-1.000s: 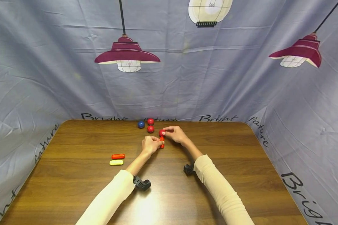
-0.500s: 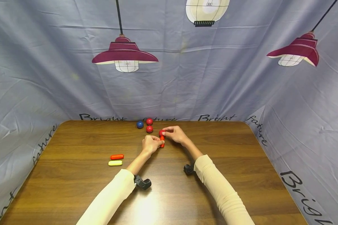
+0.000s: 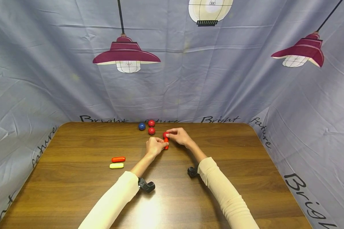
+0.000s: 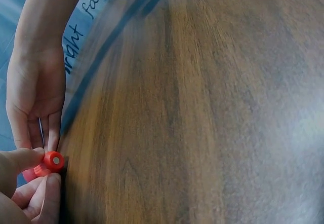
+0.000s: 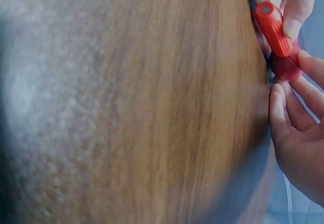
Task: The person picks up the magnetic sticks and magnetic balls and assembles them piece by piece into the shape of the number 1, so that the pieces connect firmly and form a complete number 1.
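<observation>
Between thumb and fingers, my left hand (image 3: 154, 146) pinches a short red-orange rod (image 3: 166, 147), which has a small grey disc in its end (image 4: 56, 160). My right hand (image 3: 180, 136) holds a red ball (image 3: 165, 135) by its fingertips. In the right wrist view the rod (image 5: 273, 29) stands end-on against the ball (image 5: 284, 69), the two in one line. Left fingers cover part of the rod, and right fingers cover part of the ball. Just left of the hands, two more red balls (image 3: 151, 130) and a blue ball (image 3: 141, 126) rest on the table.
Farther left on the wooden table (image 3: 74, 184) lie a red-orange rod (image 3: 118, 159) and a yellow rod (image 3: 116, 165), side by side. Behind the table's back edge hangs a grey curtain (image 3: 172, 82) printed with lamps. Another curtain borders the right side.
The head view has shifted slightly. Both hands keep their hold on the rod and ball, which have moved very little; the rod now leans slightly in the head view.
</observation>
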Available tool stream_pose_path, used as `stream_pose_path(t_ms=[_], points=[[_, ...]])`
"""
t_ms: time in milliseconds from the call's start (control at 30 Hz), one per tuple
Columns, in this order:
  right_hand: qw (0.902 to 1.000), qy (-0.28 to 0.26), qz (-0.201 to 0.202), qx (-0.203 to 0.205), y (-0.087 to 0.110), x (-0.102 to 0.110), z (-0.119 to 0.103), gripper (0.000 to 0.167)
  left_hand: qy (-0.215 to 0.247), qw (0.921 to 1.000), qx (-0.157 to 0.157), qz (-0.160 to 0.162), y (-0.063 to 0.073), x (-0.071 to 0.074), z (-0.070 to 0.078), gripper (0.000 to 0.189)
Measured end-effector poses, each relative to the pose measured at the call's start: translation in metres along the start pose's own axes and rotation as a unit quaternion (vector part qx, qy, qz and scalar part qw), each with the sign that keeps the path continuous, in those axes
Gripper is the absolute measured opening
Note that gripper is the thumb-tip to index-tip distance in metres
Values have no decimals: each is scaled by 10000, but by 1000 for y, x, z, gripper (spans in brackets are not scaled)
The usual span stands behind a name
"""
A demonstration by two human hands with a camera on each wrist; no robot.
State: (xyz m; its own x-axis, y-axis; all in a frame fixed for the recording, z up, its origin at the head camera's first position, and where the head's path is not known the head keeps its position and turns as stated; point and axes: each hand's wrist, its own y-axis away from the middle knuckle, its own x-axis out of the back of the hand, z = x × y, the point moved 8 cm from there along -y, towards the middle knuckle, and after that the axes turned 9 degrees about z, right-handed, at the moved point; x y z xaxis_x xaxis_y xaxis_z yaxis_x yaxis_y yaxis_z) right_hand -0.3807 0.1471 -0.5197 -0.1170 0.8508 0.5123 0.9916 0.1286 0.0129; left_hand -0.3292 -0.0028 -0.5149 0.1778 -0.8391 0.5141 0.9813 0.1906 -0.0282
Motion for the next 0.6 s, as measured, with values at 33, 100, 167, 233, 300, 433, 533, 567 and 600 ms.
stream_pose_path(t_ms=[33,100,167,233,300,433,533,567,600], points=[[10000,12,3,11,0,0,0,32,-42,10000,-30,5,0,0,0,17],[10000,31,6,32,-1,0,0,33,-84,9999,-70,-11,0,0,1,18],[10000,57,14,49,-1,0,0,32,-107,9999,-107,-30,0,-1,2,18],[10000,51,10,54,-1,1,0,32,-116,9998,-132,-42,0,-1,2,18],[10000,28,7,67,-1,0,0,32,-121,9998,-150,-30,0,-1,3,18],[9999,-10,10,115,-1,0,-1,31,-111,9998,-169,0,2,0,4,18],[9999,50,29,141,-2,0,-1,30,-62,9997,-227,24,3,2,4,19],[9999,49,27,141,-2,0,-1,30,-19,9996,-267,54,4,3,5,19],[9999,45,21,138,-2,0,-1,30,36,9995,-306,96,4,4,5,19]])
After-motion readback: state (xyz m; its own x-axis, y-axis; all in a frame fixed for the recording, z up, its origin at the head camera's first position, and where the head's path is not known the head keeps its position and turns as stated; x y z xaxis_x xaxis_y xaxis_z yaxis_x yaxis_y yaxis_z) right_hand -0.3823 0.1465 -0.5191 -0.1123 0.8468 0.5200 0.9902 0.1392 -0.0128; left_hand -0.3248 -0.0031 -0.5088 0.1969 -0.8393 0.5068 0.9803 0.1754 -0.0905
